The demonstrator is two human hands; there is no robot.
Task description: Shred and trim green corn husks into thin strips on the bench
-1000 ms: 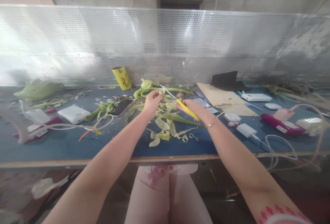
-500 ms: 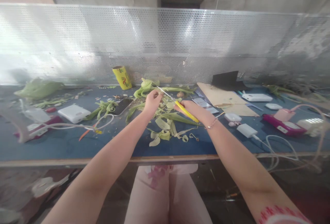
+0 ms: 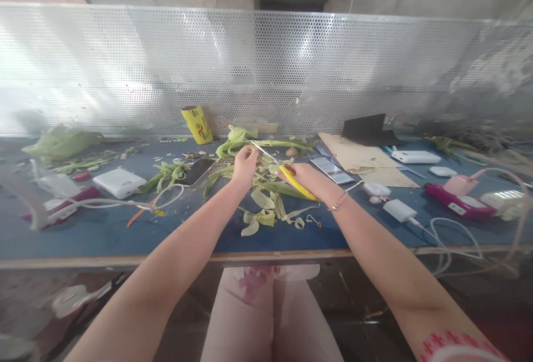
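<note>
My right hand (image 3: pixel 300 175) is closed around yellow-handled scissors (image 3: pixel 291 177), whose thin blades point up-left toward my left hand. My left hand (image 3: pixel 245 163) pinches a pale green leaf strip (image 3: pixel 263 169) right at the blade tips. Both hands hover over a heap of cut green leaf pieces (image 3: pixel 266 206) on the blue table (image 3: pixel 104 234). Longer green leaves (image 3: pixel 245 141) lie just behind the hands.
A yellow can (image 3: pixel 197 124) leans by the perforated metal screen. A white power bank (image 3: pixel 119 182), phones (image 3: pixel 198 171), cables and chargers (image 3: pixel 398 210) lie left and right. Cardboard sheets (image 3: pixel 358 157) and a pink device (image 3: pixel 453 200) sit at the right.
Both hands have shifted slightly left and toward the screen, and the scissors' blades have come closer to the pinched strip.
</note>
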